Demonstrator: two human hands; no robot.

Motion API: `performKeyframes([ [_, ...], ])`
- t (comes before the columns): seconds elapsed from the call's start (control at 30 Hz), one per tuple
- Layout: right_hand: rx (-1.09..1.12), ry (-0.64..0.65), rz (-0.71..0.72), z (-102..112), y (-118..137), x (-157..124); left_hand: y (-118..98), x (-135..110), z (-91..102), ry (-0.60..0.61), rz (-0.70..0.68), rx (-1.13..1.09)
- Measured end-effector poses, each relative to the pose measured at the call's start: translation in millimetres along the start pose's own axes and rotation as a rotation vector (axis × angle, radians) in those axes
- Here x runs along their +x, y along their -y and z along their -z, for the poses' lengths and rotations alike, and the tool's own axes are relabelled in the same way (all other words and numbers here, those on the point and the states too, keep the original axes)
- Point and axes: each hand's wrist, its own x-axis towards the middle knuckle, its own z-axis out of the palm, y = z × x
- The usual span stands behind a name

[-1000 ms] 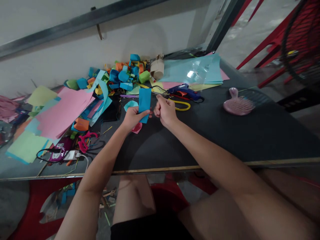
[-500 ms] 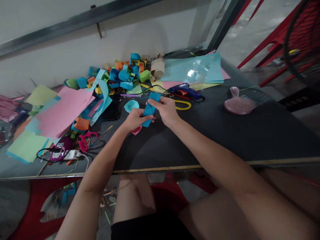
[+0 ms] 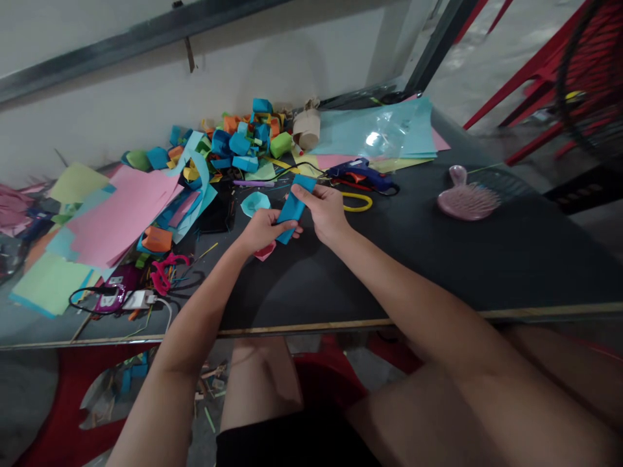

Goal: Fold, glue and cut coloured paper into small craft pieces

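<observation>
Between my two hands is a folded strip of blue paper (image 3: 294, 206), tilted above the dark table. My left hand (image 3: 265, 228) pinches its lower end, thumb on top. At the upper end, the thumb and fingers of my right hand (image 3: 325, 206) grip it. A light-blue paper cup shape (image 3: 256, 203) lies just beyond my left hand. Partly hidden under that hand is a small pink folded paper piece (image 3: 265, 251). To the right of my right hand lie yellow scissor-like handles (image 3: 357, 202).
A heap of folded paper pieces (image 3: 238, 144) lies by the wall, near a blue glue gun (image 3: 363, 174). Pink paper sheets (image 3: 121, 217) and a purple device with cables (image 3: 114, 292) are at left. A pink hairbrush (image 3: 467, 202) rests at right, beyond the table's front edge (image 3: 311, 329).
My right thumb has shifted slightly up along the blue paper strip, which looks smoother and flatter at its middle. Both hands keep their hold.
</observation>
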Motion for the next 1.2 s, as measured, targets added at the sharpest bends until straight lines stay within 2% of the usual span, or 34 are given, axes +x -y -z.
performKeyframes([
  [0.23, 0.000, -0.025, 0.017, 0, 0, -1, -5, -2, -2.5, -0.031, 0.066, -0.001],
  [0.37, -0.020, -0.043, 0.020, -1, 2, -1, -10, -5, -0.9, -0.024, 0.060, 0.001],
  [0.43, -0.015, 0.026, 0.009, -2, 6, -2, -10, -5, 0.7, -0.067, 0.039, -0.008],
  [0.57, -0.045, 0.247, -0.029, -4, 12, -7, -7, -3, 2.5, -0.192, -0.012, -0.044],
  [0.63, -0.079, 0.264, -0.010, -4, 13, -8, -7, -2, 0.9, -0.218, -0.021, -0.054],
  [0.7, -0.120, 0.196, 0.017, 0, 10, -5, -9, -3, -2.4, -0.200, -0.005, -0.058],
  [0.83, -0.197, -0.029, 0.088, 9, 2, 8, -17, -9, -6.8, -0.102, 0.064, -0.027],
  [1.07, -0.378, -0.128, 0.237, 11, 8, 5, -15, -7, 3.2, -0.038, 0.079, -0.084],
  [1.2, -0.396, -0.208, 0.295, 11, 15, 4, -15, -5, 7.0, 0.019, 0.103, -0.072],
])
